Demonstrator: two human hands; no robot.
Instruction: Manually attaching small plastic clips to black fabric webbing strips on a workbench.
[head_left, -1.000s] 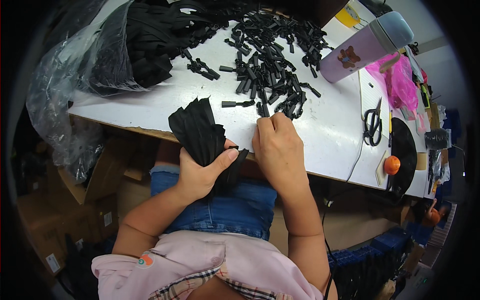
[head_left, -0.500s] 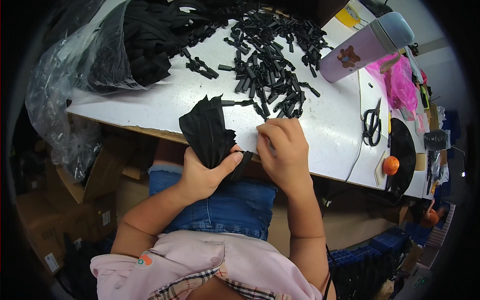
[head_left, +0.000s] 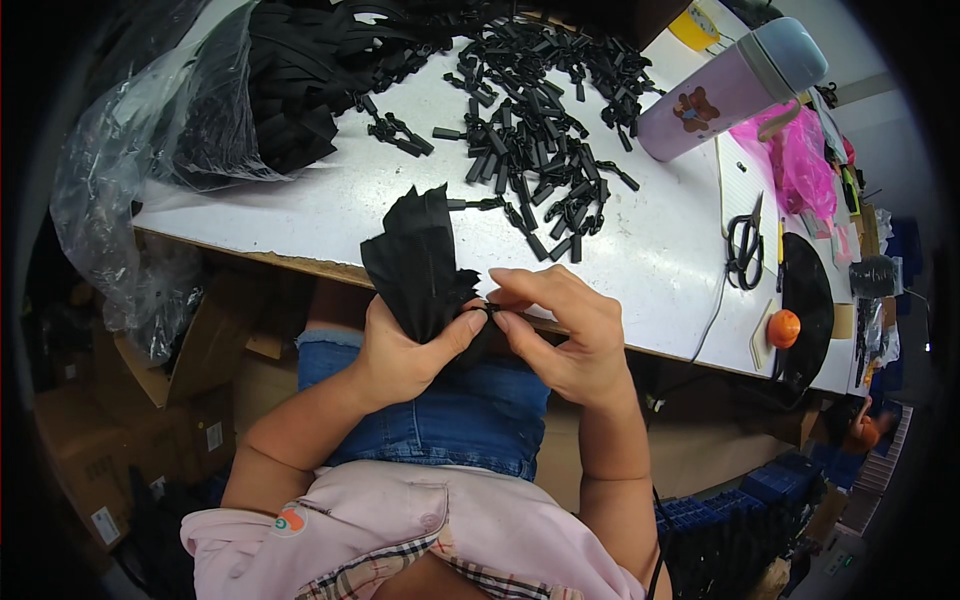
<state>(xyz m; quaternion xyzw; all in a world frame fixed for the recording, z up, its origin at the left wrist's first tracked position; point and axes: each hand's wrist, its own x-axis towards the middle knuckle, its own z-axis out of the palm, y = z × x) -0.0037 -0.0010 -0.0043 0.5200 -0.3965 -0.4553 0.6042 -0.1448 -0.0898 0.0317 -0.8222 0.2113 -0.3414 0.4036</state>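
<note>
A bundle of black zipper tapes fans upward from my left hand, which is closed round its lower part over my lap. Thumb and fingers of my right hand pinch at a small black zipper slider, mostly hidden, against the tape end at my left thumb. Just beyond my hands, on the white table, lies a loose pile of black zipper sliders with long pull tabs.
Clear plastic bag with black strips at the left. A lilac bottle stands right of the pile. Farther right are black scissors, an orange fruit and a pink bag. The table's front edge runs before me.
My right hand has moved from beside the slider pile toward my left thumb, its fingertips now meeting the tape end. My left hand holds the bundle almost in the same place.
</note>
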